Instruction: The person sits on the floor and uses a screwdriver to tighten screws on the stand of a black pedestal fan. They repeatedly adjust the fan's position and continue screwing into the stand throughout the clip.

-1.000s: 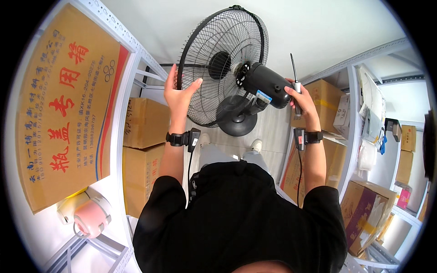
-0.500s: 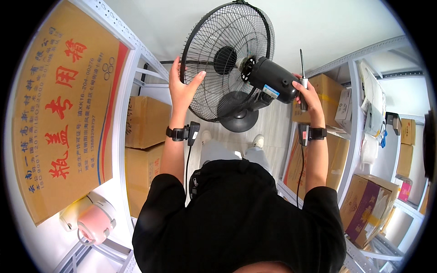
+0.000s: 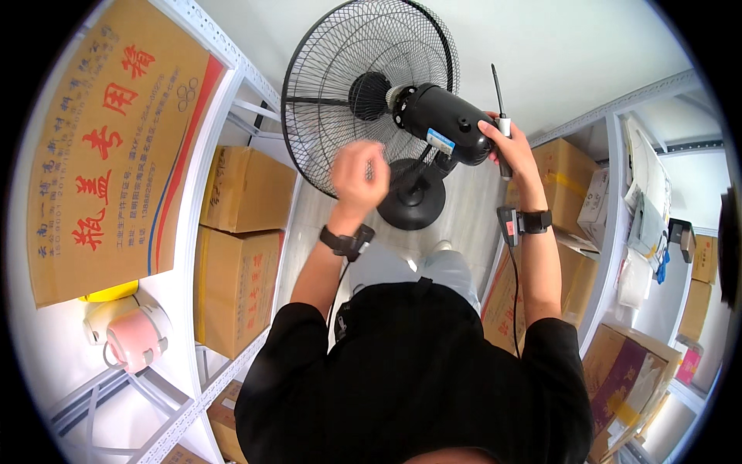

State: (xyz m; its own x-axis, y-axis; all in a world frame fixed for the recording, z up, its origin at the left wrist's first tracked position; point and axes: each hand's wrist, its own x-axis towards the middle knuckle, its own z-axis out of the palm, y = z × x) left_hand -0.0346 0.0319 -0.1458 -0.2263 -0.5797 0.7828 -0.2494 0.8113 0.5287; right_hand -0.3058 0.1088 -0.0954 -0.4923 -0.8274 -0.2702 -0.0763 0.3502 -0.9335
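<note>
A black standing fan [image 3: 309, 77] leans in front of me, with its wire cage at the upper left. Its dark motor housing [image 3: 444, 116] bears a blue-and-white label and points toward my right side. My right hand [image 3: 515, 151] is closed round a screwdriver [image 3: 504, 127], whose thin dark shaft points up and away. Thumb and fingers of that hand also touch the rear end of the housing. My left hand [image 3: 361, 176] is curled into a loose fist before the lower part of the cage, slightly blurred, with nothing seen in it. Below it shows the round fan base [image 3: 412, 210].
Metal shelving [image 3: 202, 255] with cardboard boxes [image 3: 239, 290] stands close on my left, a pink pot-like appliance [image 3: 137, 339] on one shelf. More boxes [image 3: 570, 174] and racks line the right. Black wrist straps with cables [image 3: 516, 298] run along both forearms.
My left hand has left the cage's left rim, moved right and toward me, and its spread fingers have curled in. The fan has shifted slightly left. My right hand keeps the screwdriver.
</note>
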